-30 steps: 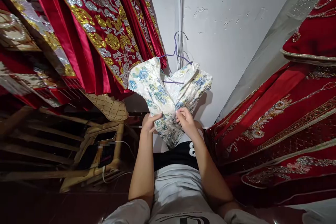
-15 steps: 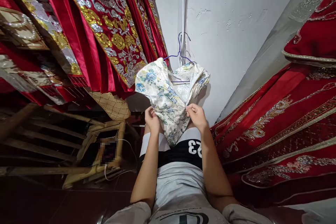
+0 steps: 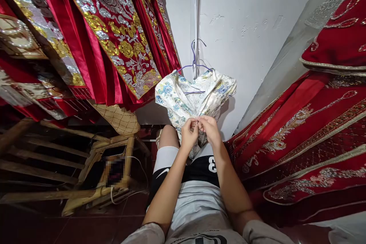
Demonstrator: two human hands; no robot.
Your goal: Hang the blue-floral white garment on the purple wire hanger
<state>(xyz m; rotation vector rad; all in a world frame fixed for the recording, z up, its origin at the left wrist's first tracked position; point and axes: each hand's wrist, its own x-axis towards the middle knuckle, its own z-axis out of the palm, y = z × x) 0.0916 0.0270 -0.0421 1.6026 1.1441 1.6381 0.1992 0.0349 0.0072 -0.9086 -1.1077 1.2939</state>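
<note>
A small white garment with blue flowers [image 3: 194, 97] hangs on a purple wire hanger [image 3: 194, 59] from a metal pole [image 3: 197, 19] against the white wall. My left hand [image 3: 189, 134] and my right hand [image 3: 210, 129] meet in front of the garment's lower middle. Both pinch the fabric there, fingertips almost touching. The exact spot between the fingers is hidden.
Red garments with gold and silver embroidery [image 3: 108, 34] hang at the left, more red embroidered cloth [image 3: 309, 133] fills the right. A bamboo chair [image 3: 108, 171] with a white cable stands at the lower left on the dark red floor.
My two hands have come together from the garment's side edges to its middle front. The garment has shifted a little to the right on its hanger.
</note>
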